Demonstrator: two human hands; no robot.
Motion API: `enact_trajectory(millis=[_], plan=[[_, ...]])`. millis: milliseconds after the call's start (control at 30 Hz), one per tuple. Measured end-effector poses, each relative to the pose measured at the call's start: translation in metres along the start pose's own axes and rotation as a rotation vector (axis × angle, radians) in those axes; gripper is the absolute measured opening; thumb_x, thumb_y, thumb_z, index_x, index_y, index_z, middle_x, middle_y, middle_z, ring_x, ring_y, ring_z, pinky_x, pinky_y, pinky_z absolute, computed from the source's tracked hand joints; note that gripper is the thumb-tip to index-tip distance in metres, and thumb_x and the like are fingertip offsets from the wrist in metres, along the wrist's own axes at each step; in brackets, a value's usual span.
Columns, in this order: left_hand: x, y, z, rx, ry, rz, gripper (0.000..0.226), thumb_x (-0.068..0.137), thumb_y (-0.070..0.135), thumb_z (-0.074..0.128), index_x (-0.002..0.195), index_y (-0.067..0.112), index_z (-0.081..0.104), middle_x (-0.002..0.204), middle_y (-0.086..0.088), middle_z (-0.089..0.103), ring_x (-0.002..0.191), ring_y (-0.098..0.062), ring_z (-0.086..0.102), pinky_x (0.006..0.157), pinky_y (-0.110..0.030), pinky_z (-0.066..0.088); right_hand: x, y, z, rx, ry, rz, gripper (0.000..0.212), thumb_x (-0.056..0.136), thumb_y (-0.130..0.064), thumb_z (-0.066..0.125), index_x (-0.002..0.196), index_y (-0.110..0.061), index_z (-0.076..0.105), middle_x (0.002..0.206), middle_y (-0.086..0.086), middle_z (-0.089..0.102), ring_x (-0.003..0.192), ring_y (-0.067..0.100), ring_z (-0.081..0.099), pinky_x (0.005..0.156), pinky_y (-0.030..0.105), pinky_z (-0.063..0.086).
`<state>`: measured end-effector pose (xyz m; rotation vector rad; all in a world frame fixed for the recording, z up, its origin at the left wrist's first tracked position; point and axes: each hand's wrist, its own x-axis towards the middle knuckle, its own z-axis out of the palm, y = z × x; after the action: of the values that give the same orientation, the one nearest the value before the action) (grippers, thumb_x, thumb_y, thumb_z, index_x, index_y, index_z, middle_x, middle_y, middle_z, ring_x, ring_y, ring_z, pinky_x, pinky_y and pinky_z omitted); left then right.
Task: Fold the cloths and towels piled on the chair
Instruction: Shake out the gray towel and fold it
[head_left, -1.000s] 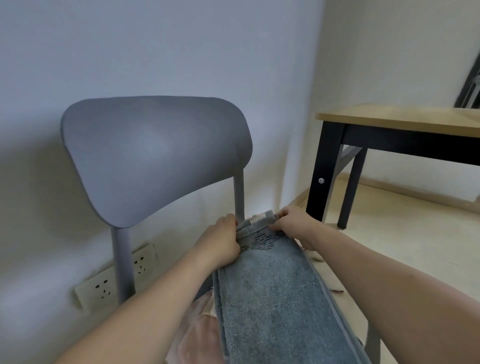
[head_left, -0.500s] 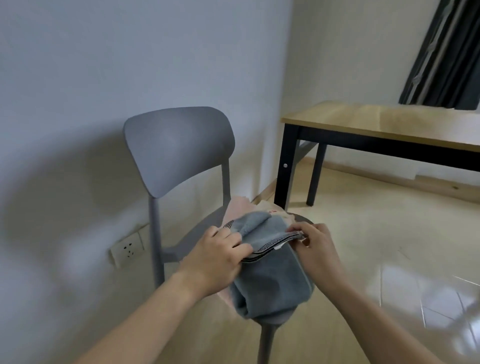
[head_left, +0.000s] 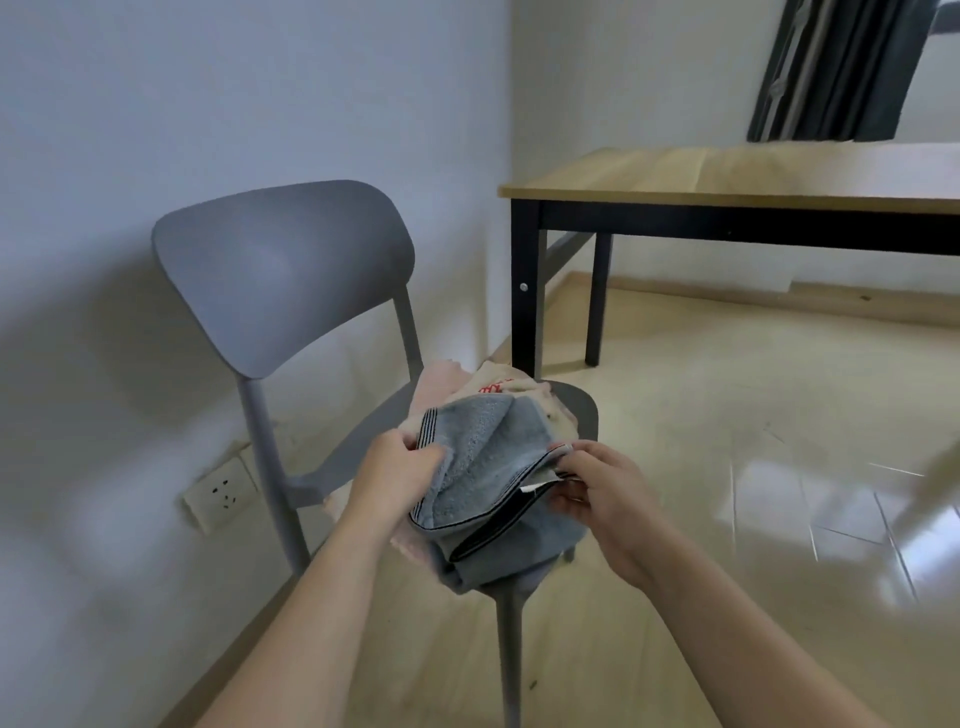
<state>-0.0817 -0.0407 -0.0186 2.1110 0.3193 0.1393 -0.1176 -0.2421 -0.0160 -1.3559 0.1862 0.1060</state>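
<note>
Above the chair (head_left: 291, 270), left hand (head_left: 395, 475) and right hand (head_left: 597, 488) each pinch a hem of the grey towel (head_left: 488, 457). Likely risk: a slipped hem undoes the fold, or the towel drags the pink cloths (head_left: 441, 382) beneath off the seat.

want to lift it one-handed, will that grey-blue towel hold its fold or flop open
Probably flops: the grey-blue towel sags between the left hand and right hand. Its thick pile suggests it won't slip from the fingers. The layers already gape, so support it underneath.

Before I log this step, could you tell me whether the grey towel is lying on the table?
No, both hands hold the grey towel above the chair.
</note>
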Motion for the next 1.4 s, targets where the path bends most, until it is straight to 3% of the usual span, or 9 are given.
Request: enact_trajectory(millis=[167, 233, 333, 467, 733, 867, 1033, 1233, 1400], plan=[[-0.006, 0.011, 0.005, 0.207, 0.058, 0.451, 0.005, 0.092, 0.021, 0.054, 0.090, 0.016, 0.052, 0.070, 0.009, 0.054, 0.062, -0.011, 0.049, 0.055, -0.026, 0.036, 0.013, 0.001, -0.010, -0.123, 0.033, -0.001, 0.013, 0.095, -0.008, 0.052, 0.097, -0.005, 0.064, 0.083, 0.009, 0.064, 0.073, 0.019, 0.057, 0.064, 0.028, 0.049], [-0.021, 0.015, 0.006, 0.256, -0.027, 0.670, 0.006, 0.096, 0.022, 0.051, 0.093, 0.026, 0.047, 0.073, 0.014, 0.051, 0.066, -0.004, 0.050, 0.056, -0.019, 0.032, 0.016, 0.003, -0.014, -0.153, 0.038, 0.000, 0.009, 0.095, -0.010, 0.053, 0.094, -0.009, 0.062, 0.081, 0.007, 0.064, 0.069, 0.017, 0.058, 0.064, 0.029, 0.051], [-0.039, 0.015, 0.017, 0.396, -0.225, 0.790, 0.008, 0.094, 0.030, 0.053, 0.095, 0.029, 0.045, 0.081, 0.015, 0.052, 0.072, -0.003, 0.050, 0.063, -0.023, 0.037, 0.019, 0.005, -0.018, -0.182, 0.040, 0.004, 0.005, 0.094, -0.011, 0.056, 0.089, -0.013, 0.057, 0.078, 0.007, 0.062, 0.065, 0.018, 0.056, 0.062, 0.029, 0.051], [-0.043, 0.005, 0.028, 0.482, -0.229, 0.828, 0.022, 0.085, 0.045, 0.059, 0.099, 0.031, 0.048, 0.097, 0.016, 0.053, 0.090, -0.005, 0.048, 0.078, -0.023, 0.042, 0.021, 0.007, -0.021, -0.170, 0.060, 0.038, 0.007, 0.093, -0.008, 0.056, 0.094, -0.012, 0.050, 0.080, 0.012, 0.061, 0.058, 0.020, 0.054, 0.060, 0.030, 0.048], [-0.038, -0.008, 0.035, 0.373, -0.204, 0.716, 0.004, 0.089, 0.026, 0.058, 0.092, 0.024, 0.055, 0.090, 0.014, 0.056, 0.086, -0.007, 0.050, 0.075, -0.029, 0.045, 0.017, 0.004, -0.020, -0.117, -0.004, 0.114, 0.012, 0.089, -0.017, 0.049, 0.079, -0.012, 0.054, 0.068, 0.006, 0.057, 0.057, 0.018, 0.054, 0.065, 0.031, 0.049], [-0.042, -0.012, 0.035, 0.361, 0.042, 0.804, 0.007, 0.087, 0.017, 0.059, 0.085, 0.017, 0.052, 0.083, 0.010, 0.053, 0.074, -0.012, 0.052, 0.060, -0.028, 0.043, 0.012, 0.001, -0.021, -0.104, -0.044, 0.101, 0.027, 0.090, -0.032, 0.056, 0.068, -0.016, 0.053, 0.064, 0.001, 0.057, 0.059, 0.016, 0.055, 0.068, 0.031, 0.050], [-0.046, -0.007, 0.043, 0.512, 0.189, 1.016, 0.013, 0.086, 0.020, 0.049, 0.074, 0.015, 0.049, 0.071, 0.001, 0.052, 0.063, -0.020, 0.053, 0.047, -0.032, 0.042, 0.011, 0.000, -0.020, -0.110, -0.052, 0.077, 0.030, 0.088, -0.037, 0.065, 0.092, -0.007, 0.062, 0.076, 0.007, 0.064, 0.064, 0.018, 0.058, 0.066, 0.031, 0.052], [-0.044, -0.016, 0.051, 0.463, 0.038, 0.935, 0.008, 0.085, 0.026, 0.048, 0.081, 0.019, 0.049, 0.078, 0.007, 0.052, 0.071, -0.016, 0.054, 0.053, -0.037, 0.048, 0.010, 0.004, -0.019, -0.136, -0.023, 0.042, 0.016, 0.094, -0.019, 0.059, 0.082, -0.010, 0.053, 0.076, 0.008, 0.060, 0.062, 0.016, 0.056, 0.063, 0.027, 0.051], [-0.043, -0.021, 0.047, 0.203, -0.128, 0.745, 0.006, 0.089, 0.021, 0.058, 0.092, 0.025, 0.057, 0.087, 0.015, 0.055, 0.081, -0.001, 0.050, 0.068, -0.019, 0.038, 0.011, 0.007, -0.018, -0.191, 0.033, -0.009, 0.007, 0.095, -0.017, 0.057, 0.094, -0.019, 0.050, 0.075, 0.007, 0.059, 0.054, 0.014, 0.052, 0.055, 0.026, 0.050]])
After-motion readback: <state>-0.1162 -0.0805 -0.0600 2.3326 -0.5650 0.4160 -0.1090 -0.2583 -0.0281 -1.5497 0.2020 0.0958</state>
